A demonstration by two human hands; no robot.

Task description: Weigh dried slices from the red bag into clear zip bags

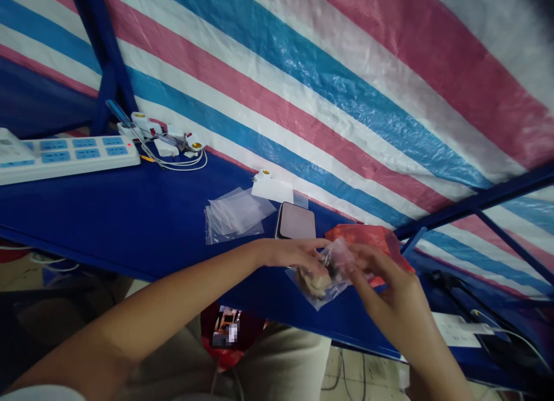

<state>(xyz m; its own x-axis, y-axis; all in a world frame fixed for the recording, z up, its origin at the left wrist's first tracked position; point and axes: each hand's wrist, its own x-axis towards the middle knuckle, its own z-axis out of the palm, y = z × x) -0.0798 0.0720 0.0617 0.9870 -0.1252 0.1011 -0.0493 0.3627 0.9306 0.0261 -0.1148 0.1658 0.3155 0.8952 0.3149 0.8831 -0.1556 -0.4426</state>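
A small clear plastic bag [320, 302] is between my hands, just above the front part of the blue table. My right hand [387, 274] pinches the bag's upper right side. The curled fingers of my left hand [298, 255] are at the bag's mouth and seem to reach inside it. Something small and dark shows through the plastic by those fingertips, too unclear to name. Right behind my left hand lies a flat square device with a pinkish top [298, 221]. A red plastic bag [367, 233] lies behind my right hand.
Several flat clear bags [236, 213] lie left of the device, near a white card-like piece [272, 190]. A white power strip [93, 150] and tangled cables [186, 161] sit farther left. Striped sheeting [277, 101] closes off the back. A phone-like lit screen [227, 320] is at my lap.
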